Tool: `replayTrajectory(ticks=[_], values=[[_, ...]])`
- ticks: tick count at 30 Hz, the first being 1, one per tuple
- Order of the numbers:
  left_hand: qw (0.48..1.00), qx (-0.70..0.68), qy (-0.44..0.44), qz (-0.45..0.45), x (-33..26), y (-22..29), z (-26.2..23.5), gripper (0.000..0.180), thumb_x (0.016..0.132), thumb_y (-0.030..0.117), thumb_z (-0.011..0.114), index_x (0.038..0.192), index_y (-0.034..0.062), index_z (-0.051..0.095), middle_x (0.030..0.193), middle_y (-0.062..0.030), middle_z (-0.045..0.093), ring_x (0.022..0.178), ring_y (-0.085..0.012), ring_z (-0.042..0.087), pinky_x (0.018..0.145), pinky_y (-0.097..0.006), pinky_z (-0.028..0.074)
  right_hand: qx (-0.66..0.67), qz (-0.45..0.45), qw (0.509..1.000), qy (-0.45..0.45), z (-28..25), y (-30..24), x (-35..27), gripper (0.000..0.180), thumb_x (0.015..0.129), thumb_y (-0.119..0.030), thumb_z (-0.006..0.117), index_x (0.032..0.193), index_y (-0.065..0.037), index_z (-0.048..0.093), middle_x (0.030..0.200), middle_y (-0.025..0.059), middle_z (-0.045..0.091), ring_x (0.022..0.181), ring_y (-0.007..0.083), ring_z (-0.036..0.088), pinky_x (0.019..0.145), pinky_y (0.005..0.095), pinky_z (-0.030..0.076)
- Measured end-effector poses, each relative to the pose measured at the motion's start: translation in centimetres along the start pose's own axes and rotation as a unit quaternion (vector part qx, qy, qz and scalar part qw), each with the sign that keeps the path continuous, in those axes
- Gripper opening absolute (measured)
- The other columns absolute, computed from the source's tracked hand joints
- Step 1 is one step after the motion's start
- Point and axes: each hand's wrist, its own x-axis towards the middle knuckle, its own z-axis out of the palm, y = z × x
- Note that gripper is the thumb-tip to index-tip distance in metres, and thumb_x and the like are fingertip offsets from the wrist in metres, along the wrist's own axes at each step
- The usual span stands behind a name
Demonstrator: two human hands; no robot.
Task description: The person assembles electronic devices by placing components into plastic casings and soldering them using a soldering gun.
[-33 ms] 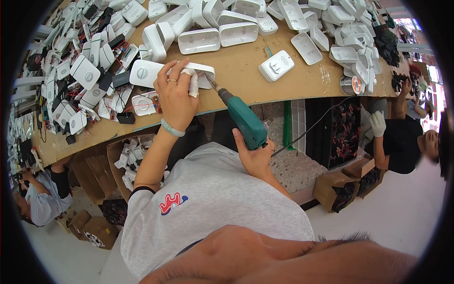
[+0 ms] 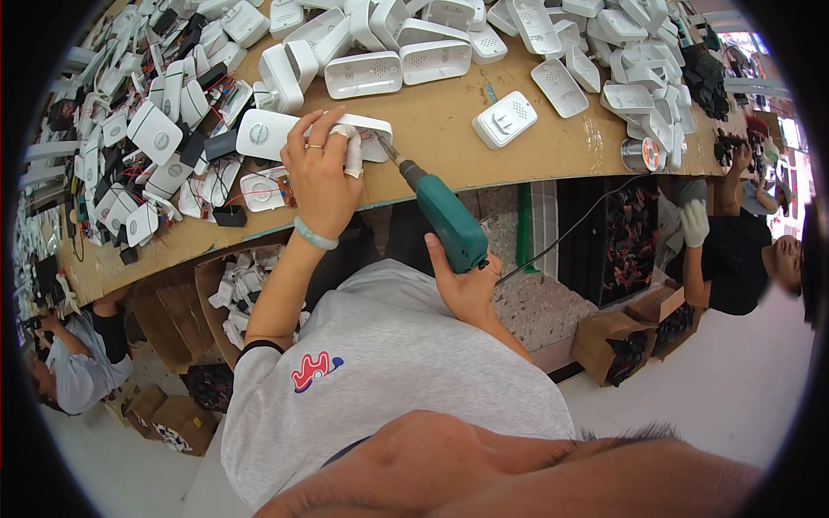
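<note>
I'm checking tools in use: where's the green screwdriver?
In the head view, the green screwdriver is just right of centre, in the right hand, its bit over the bench, at a white casing held by the left hand.

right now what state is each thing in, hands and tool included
Left hand: holding the white casing, one digit wrapped
Right hand: gripping the green power tool
White casing: partly covered by the left hand
Green power tool: held, tip pointing toward the casing's side
Black cable: curving, below the bench edge
White shell: hollow side showing
Cardboard box: open, black parts inside
</note>
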Motion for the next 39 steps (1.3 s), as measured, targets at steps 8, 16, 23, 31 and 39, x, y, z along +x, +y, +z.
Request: replayTrajectory(ticks=[8,16,23,31,39], values=[[1.000,-0.007,-0.003,-0.009,-0.1,-0.2,0.1,0.021,0.077,0.005,0.070,0.098,0.0045,0.066,0.130,-0.0011,0.061,0.125,-0.0287,0.049,0.099,-0.044,0.035,-0.012,-0.031,0.999,0.008,0.8,-1.0,0.6,0.031,0.090,-0.014,0.076,0.113,0.000,0.061,0.087,0.0086,0.071,0.072,0.0089,0.064,0.066,0.0241,0.052],[1.000,-0.003,-0.007,-0.015,-0.1,-0.2,0.1,0.022,0.076,0.005,0.070,0.098,0.0053,0.066,0.131,0.0001,0.060,0.126,-0.0280,0.047,0.100,-0.045,0.033,-0.033,-0.018,0.999,-0.001,0.8,-1.1,0.8,0.031,0.091,-0.016,0.075,0.112,0.001,0.060,0.085,0.0088,0.072,0.071,0.0089,0.063,0.065,0.0240,0.051],[1.000,0.017,-0.011,-0.011,0.0,0.0,0.1,0.023,0.077,0.005,0.072,0.100,0.0070,0.067,0.131,-0.0004,0.061,0.125,-0.0288,0.049,0.098,-0.044,0.034,-0.029,-0.050,0.998,0.007,0.7,-1.0,1.0,0.030,0.091,-0.015,0.075,0.112,0.000,0.060,0.083,0.0086,0.071,0.069,0.0086,0.063,0.064,0.0236,0.051],[1.000,0.023,-0.009,-0.011,0.0,-0.1,0.2,0.026,0.075,0.004,0.071,0.100,0.0066,0.067,0.130,-0.0006,0.061,0.125,-0.0287,0.048,0.098,-0.044,0.034,-0.023,-0.042,0.999,0.006,0.7,-1.1,1.1,0.029,0.092,-0.015,0.074,0.111,0.000,0.059,0.082,0.0083,0.070,0.068,0.0081,0.062,0.063,0.0235,0.050],[0.999,0.029,-0.018,-0.013,0.0,0.0,0.1,0.023,0.077,0.006,0.072,0.099,0.0076,0.067,0.130,-0.0004,0.061,0.125,-0.0282,0.049,0.097,-0.044,0.035,-0.021,-0.035,0.999,0.005,0.8,-0.9,0.9,0.028,0.091,-0.013,0.075,0.110,0.000,0.059,0.082,0.0083,0.071,0.070,0.0083,0.063,0.064,0.0237,0.051]])
